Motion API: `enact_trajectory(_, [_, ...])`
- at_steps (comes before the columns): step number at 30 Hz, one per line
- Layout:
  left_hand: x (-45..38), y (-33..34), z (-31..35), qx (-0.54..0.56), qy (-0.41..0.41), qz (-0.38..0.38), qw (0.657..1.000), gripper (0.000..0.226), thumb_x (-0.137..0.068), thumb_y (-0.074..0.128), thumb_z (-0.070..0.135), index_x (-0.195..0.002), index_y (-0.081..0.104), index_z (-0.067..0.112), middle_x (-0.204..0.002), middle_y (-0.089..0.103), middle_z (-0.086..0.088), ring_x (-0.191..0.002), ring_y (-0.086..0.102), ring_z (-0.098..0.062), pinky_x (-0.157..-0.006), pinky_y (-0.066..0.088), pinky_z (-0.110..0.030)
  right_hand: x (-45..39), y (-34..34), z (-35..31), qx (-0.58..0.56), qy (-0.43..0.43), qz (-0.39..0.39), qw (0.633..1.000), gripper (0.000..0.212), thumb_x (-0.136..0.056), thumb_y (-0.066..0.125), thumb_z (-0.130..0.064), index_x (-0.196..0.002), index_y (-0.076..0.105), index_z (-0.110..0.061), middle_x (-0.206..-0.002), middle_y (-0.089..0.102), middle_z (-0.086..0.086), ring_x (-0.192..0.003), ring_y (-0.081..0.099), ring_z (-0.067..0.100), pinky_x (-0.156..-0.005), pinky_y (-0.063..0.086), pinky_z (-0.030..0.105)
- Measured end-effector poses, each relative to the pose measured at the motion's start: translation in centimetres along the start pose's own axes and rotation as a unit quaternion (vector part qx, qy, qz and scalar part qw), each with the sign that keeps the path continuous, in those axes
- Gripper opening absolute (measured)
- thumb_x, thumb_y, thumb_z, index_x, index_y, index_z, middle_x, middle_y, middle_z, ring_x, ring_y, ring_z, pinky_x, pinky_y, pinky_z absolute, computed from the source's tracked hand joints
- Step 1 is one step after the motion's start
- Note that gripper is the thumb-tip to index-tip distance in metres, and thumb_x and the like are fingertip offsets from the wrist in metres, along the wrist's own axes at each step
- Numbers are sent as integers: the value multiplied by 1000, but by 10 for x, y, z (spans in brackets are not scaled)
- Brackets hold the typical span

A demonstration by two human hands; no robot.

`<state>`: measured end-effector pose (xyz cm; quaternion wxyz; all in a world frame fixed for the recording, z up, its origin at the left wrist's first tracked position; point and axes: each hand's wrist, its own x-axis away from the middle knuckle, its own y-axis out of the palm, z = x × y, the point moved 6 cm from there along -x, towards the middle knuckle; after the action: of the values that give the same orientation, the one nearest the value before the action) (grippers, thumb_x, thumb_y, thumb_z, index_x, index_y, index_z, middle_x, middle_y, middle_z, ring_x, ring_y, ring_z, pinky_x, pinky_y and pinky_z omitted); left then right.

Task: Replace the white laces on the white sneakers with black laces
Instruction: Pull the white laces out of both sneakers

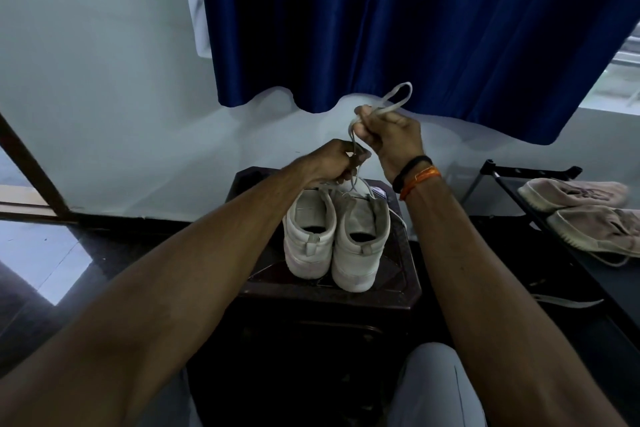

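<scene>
Blue curtain [398, 21] and pale wall stand behind a dark stool [398, 274] carrying the white sneakers [332, 236], heels toward the person. Above their toes, the right hand [389, 135] is fisted round a white lace [398, 97], a loop sticking up past the knuckles; the left hand [332, 163], lower and just beside it, pinches the strands running down to the shoes. Both forearms reach forward, the right wrist cocked upward. Risk, as I judge it: a hard pull while lace remains threaded could tip a sneaker off the stool. Another pair of shoes [581, 215] lies on a rack to the right. No black laces are visible.
</scene>
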<state>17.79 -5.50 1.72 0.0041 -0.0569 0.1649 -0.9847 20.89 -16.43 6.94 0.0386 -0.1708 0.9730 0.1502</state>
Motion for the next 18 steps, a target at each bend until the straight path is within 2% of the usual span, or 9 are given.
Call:
enact_trajectory(2, [1, 0, -3, 11, -1, 1, 1000, 30, -105, 41, 9, -94, 68, 8, -74, 56, -10, -56, 47, -13, -53, 36, -25, 3, -1, 0, -30, 4, -5, 1000, 9, -93, 64, 2, -95, 73, 1, -92, 75, 9, -77, 71, 14, -77, 60, 24])
enact_trajectory(5, [0, -10, 0, 32, 8, 36, 999, 32, -105, 43, 8, -80, 62, 9, -90, 58, -20, -59, 49, -15, -55, 41, -26, 4, -13, 6, -40, -1, 27, 999, 6, -90, 68, 3, -93, 73, 2, -88, 73, 9, -82, 70, 16, -82, 59, 27])
enact_trajectory(8, [-6, -23, 4, 32, 24, 77, 996, 31, -104, 48, 9, -78, 65, 6, -84, 62, -18, -60, 53, -16, -55, 46, -25, 8, -25, 23, 34, 36, 41, 998, 18, -87, 66, 9, -100, 72, -2, -87, 73, 7, -85, 70, 18, -85, 59, 31])
enact_trajectory(10, [-9, -28, 8, 36, 30, 97, 994, 33, -104, 52, 14, -77, 68, 5, -76, 64, -15, -60, 56, -18, -57, 49, -28, 12, -30, 38, 114, 93, 40, 988, 27, -82, 63, 11, -100, 75, -5, -82, 72, 9, -78, 67, 21, -73, 55, 31])
enact_trajectory(12, [-11, -29, 13, 52, 28, 105, 993, 33, -104, 53, 15, -77, 67, 3, -73, 64, -13, -60, 56, -20, -56, 50, -29, 13, -33, 47, 165, 118, 47, 978, 26, -73, 58, 11, -86, 75, -4, -70, 61, 13, -64, 53, 26, -60, 43, 33])
enact_trajectory(14, [-11, -26, 19, 77, 26, 102, 991, 28, -104, 52, 10, -80, 66, 1, -76, 63, -12, -58, 54, -18, -52, 51, -26, 14, -34, 53, 225, 132, 37, 965, 15, -69, 62, 5, -77, 72, -3, -67, 53, 13, -65, 45, 27, -60, 38, 36])
enact_trajectory(16, [-10, -23, 24, 79, 25, 93, 992, 24, -103, 51, 5, -85, 65, 0, -82, 63, -18, -58, 55, -18, -52, 53, -26, 16, -30, 58, 284, 134, -5, 949, 10, -71, 74, -2, -82, 76, -2, -68, 59, 8, -66, 50, 24, -64, 43, 34])
enact_trajectory(18, [-11, -20, 27, 71, 28, 84, 994, 21, -102, 51, 3, -87, 66, -2, -86, 63, -22, -59, 56, -19, -56, 53, -29, 17, -28, 58, 339, 105, -10, 935, 13, -77, 83, -21, -82, 80, -10, -65, 64, -1, -65, 55, 16, -65, 45, 29])
